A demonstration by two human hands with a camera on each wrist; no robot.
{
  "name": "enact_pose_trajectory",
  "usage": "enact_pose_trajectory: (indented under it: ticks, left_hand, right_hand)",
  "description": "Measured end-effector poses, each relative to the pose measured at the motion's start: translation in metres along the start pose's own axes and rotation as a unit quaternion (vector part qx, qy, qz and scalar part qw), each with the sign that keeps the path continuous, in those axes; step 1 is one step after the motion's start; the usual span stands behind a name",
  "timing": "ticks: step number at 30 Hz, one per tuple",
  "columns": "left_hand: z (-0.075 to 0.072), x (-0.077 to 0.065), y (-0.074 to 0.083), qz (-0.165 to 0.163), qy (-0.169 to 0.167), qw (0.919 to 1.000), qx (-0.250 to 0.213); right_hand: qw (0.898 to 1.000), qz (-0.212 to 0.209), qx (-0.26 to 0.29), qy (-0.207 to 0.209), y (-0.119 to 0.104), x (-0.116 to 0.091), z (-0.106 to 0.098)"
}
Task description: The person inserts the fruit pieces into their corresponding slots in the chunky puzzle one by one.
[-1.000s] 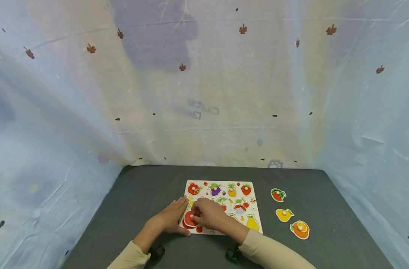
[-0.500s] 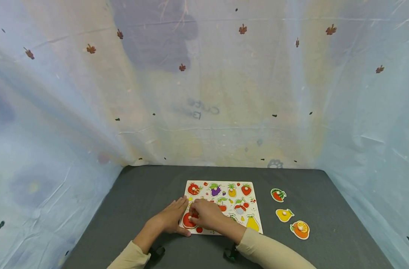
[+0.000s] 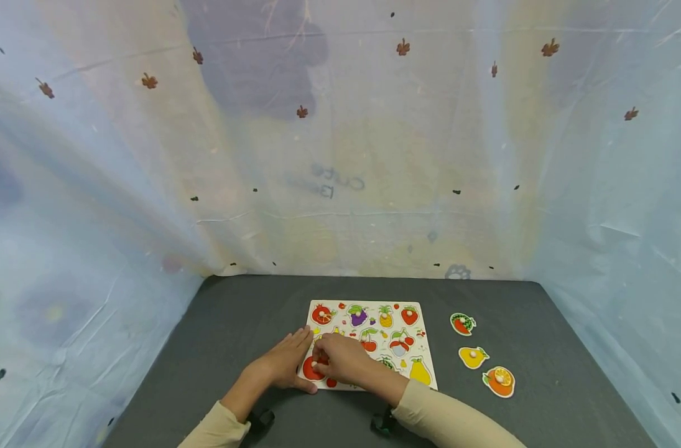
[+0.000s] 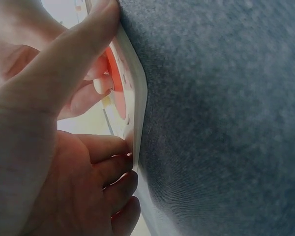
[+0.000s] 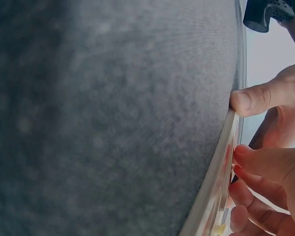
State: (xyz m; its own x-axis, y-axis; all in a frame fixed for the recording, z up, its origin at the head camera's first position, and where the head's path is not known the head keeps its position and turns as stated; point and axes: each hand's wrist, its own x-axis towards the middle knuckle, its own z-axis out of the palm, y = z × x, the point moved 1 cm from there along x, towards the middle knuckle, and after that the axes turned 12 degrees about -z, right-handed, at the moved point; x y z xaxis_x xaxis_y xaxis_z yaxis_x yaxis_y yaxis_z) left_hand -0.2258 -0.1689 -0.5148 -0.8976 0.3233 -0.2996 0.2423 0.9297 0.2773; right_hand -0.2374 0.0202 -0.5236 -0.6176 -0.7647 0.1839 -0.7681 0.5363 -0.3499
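A white fruit puzzle board lies on the dark table. My left hand lies along its left edge, fingers extended, thumb by the front corner. My right hand reaches over the board's lower left part and pinches the knob of a round red fruit puzzle piece. In the left wrist view the pale knob sits between finger and thumb, and the red piece lies close along the board's surface. The right wrist view shows the board edge with both hands beside it.
Right of the board lie three loose knobbed pieces: a watermelon slice, a yellow pear and an orange. Grapes, a pineapple and other fruits show on the board. A patterned curtain hangs behind the table.
The red piece has shifted slightly left and lies flatter over the red shape at the board's corner. My right hand moved a little left with it; the left hand stayed put.
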Motion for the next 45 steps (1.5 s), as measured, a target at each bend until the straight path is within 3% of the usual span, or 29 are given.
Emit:
enact_pose_trajectory:
  ticks: [23,28,35,45]
  left_hand:
    - [0.002,0.001,-0.002,0.004,-0.001,1.0,-0.005]
    - [0.001,0.001,-0.002,0.0,-0.001,0.9999,-0.012]
    - [0.002,0.002,-0.002,-0.007,0.005,0.9999,-0.006]
    - [0.002,0.002,-0.002,-0.014,-0.003,0.9998,-0.01]
  right_hand:
    - [1.0,0.01,0.005,-0.012,0.006,0.0,0.002]
    - [0.999,0.021,0.026,-0.014,0.01,-0.002,-0.004]
    - [0.998,0.022,0.048,0.024,0.018,-0.012,-0.018]
    - [0.994,0.055,0.07,0.056,0.033,-0.033,-0.03]
